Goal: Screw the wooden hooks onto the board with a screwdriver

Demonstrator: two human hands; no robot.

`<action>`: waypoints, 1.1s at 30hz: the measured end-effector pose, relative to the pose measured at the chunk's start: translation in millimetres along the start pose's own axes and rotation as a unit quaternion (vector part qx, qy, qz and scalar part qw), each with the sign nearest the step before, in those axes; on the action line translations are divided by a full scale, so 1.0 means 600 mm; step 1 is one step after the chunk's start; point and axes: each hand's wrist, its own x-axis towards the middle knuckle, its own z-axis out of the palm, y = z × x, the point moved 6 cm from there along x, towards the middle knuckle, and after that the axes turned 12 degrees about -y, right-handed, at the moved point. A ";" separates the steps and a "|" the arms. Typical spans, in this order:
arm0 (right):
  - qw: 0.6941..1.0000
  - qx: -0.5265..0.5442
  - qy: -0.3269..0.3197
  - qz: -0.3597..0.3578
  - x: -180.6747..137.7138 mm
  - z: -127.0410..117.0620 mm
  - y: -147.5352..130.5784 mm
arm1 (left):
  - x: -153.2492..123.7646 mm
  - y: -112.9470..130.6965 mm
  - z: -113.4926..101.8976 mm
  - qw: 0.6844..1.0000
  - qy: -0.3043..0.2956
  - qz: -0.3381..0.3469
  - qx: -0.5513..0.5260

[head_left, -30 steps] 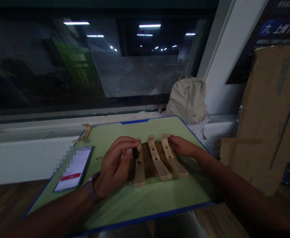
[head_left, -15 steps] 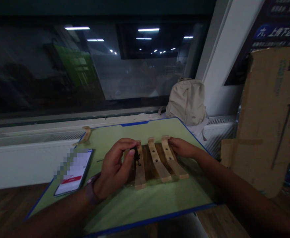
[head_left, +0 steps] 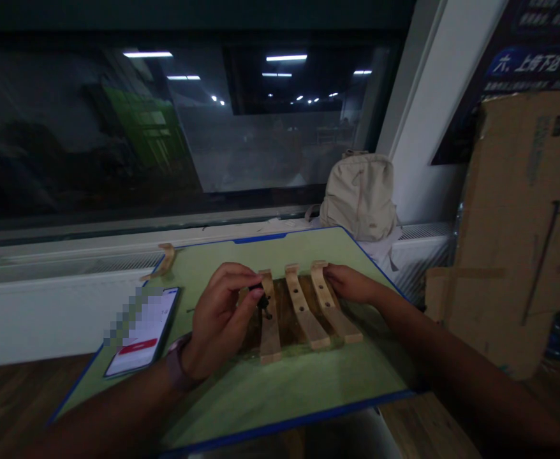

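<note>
My left hand (head_left: 222,319) pinches a small black tool (head_left: 259,294) between thumb and fingers; its tip meets a hole low on the leftmost curved wooden piece (head_left: 270,335). Two more curved wooden pieces, a middle one (head_left: 311,322) and a right one (head_left: 340,319), lie side by side across a dark brown panel (head_left: 286,312). Each shows two dark holes. At the far end of the right piece, my right hand (head_left: 351,284) is closed around its edge, its fingertips partly hidden behind the wood.
The green tabletop (head_left: 303,398) has a blue rim. A phone (head_left: 141,338) lies at left, near another curved wooden piece (head_left: 167,261) at the table's corner. Behind the table stands a beige backpack (head_left: 359,197); a cardboard sheet (head_left: 523,242) leans at right.
My left fingers have shifted slightly on the black tool, which has turned a little while its tip stays at the same hole. The right hand has hardly moved.
</note>
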 end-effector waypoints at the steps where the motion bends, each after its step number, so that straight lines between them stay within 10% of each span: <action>1: 1.000 -0.001 0.001 -0.001 0.000 0.000 0.000 | 0.000 0.001 0.001 1.000 0.000 -0.006 -0.017; 21: 0.999 -0.013 -0.025 0.043 -0.005 0.000 0.003 | 0.007 0.002 0.007 0.994 -0.102 -0.017 -0.025; 33: 0.996 -0.036 -0.046 0.061 -0.004 0.001 0.007 | 0.004 -0.013 0.004 0.997 -0.063 -0.042 -0.011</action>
